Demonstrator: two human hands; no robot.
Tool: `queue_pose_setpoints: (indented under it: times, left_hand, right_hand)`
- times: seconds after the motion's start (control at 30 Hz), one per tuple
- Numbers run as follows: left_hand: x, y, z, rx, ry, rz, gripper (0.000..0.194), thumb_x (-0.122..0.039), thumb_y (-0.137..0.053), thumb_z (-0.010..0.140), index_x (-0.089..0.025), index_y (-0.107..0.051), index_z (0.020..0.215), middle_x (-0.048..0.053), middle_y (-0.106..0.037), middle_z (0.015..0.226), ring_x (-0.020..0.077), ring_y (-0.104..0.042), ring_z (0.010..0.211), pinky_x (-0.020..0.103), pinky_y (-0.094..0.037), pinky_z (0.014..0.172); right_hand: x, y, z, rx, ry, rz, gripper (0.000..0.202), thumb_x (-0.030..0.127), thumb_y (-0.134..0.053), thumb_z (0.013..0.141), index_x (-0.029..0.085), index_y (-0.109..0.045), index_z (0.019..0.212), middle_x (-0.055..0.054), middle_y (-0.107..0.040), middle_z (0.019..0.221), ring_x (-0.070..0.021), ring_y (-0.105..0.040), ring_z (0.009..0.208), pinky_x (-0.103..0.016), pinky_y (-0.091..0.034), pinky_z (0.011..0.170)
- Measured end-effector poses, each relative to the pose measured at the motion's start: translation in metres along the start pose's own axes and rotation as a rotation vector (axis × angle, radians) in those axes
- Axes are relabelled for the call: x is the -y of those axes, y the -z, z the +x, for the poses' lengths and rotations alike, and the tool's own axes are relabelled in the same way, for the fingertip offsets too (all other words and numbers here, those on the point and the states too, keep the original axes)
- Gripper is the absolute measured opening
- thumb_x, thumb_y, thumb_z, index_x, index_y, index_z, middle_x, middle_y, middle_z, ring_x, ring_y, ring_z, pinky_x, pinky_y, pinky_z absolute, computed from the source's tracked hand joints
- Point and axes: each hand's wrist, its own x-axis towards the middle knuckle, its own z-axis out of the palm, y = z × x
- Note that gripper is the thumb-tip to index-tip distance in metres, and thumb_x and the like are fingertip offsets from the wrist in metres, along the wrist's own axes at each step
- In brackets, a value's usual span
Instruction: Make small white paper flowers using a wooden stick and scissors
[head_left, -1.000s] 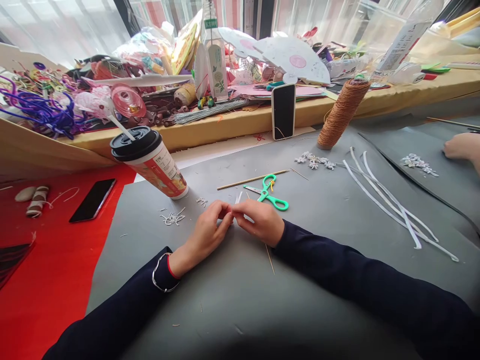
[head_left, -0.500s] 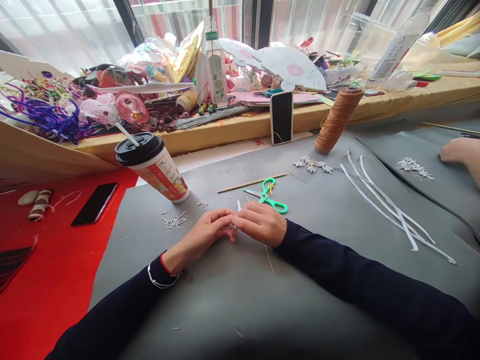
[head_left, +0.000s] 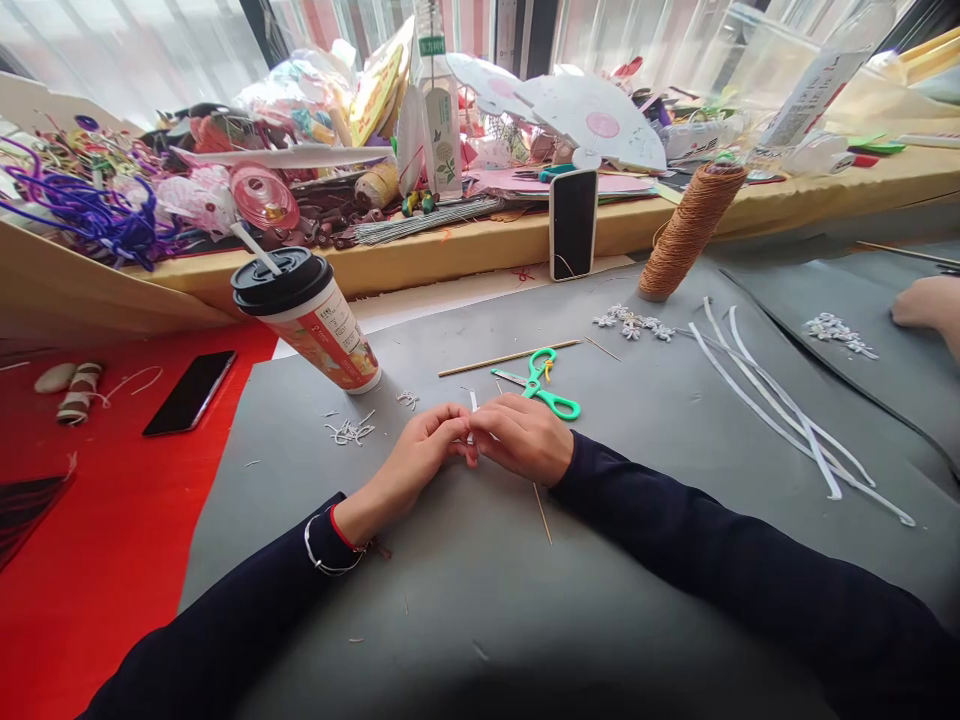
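Note:
Over the grey mat [head_left: 420, 620], my left hand [head_left: 420, 450] and my right hand [head_left: 525, 437] meet fingertip to fingertip. Both are closed in a pinch on a short white strip [head_left: 472, 402], whose end sticks up between them; the rest of it is hidden by the fingers. Green-handled scissors [head_left: 534, 384] lie with blades apart just beyond my right hand. A thin wooden stick [head_left: 543, 515] runs out from under that hand. Farther off lies a thicker wooden stick [head_left: 510, 358]. White thread scraps [head_left: 350, 430] are scattered beyond my left hand.
A lidded paper cup [head_left: 315, 325] stands left, near a phone [head_left: 189, 393] on red cloth. Brown cord on a spool [head_left: 691, 235], white knotted flowers [head_left: 631, 322] and long white strips [head_left: 780, 400] are right. Another person's hand [head_left: 928, 305] is at the far right. Craft materials crowd the ledge.
The view has shifted slightly. My fingers have moved a little against each other, and more of the white strip shows between them. The scissors and sticks stay put.

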Motion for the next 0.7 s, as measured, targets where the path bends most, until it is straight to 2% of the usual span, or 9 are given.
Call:
queue_pose_setpoints:
  times: [0.17,0.43,0.7]
  left_hand:
    - [0.0026,0.0006,0.0001,-0.032,-0.013,-0.062,0.011,-0.023,-0.046,0.079,-0.015,-0.052,0.074,0.0,-0.052,0.069,0.01,-0.052,0.063,0.026,-0.045,0.065]
    - [0.0007,0.0003,-0.0004,-0.097,-0.032,-0.076,0.012,-0.025,-0.048,0.078,-0.015,-0.053,0.074,-0.001,-0.052,0.072,0.0094,-0.052,0.065,0.026,-0.044,0.07]
    - [0.0002,0.0001,-0.0009,-0.093,-0.034,-0.128,0.013,-0.024,-0.048,0.079,-0.014,-0.053,0.074,0.0,-0.051,0.073,0.0101,-0.051,0.068,0.025,-0.044,0.071]
  right_hand:
    - [0.002,-0.0021,0.0018,-0.002,-0.041,0.049,0.008,0.014,-0.04,0.083,0.018,-0.045,0.089,-0.003,-0.057,0.07,-0.0142,-0.05,0.064,-0.026,-0.043,0.06]
    - [0.0061,-0.003,0.0013,-0.008,-0.236,0.297,0.01,0.012,-0.039,0.083,0.018,-0.044,0.089,-0.003,-0.056,0.074,-0.0123,-0.052,0.07,-0.026,-0.045,0.067]
    - [0.0069,-0.003,-0.0007,-0.029,-0.293,0.276,0.007,0.016,-0.044,0.081,0.018,-0.048,0.086,-0.003,-0.06,0.075,-0.0128,-0.056,0.07,-0.027,-0.046,0.067]
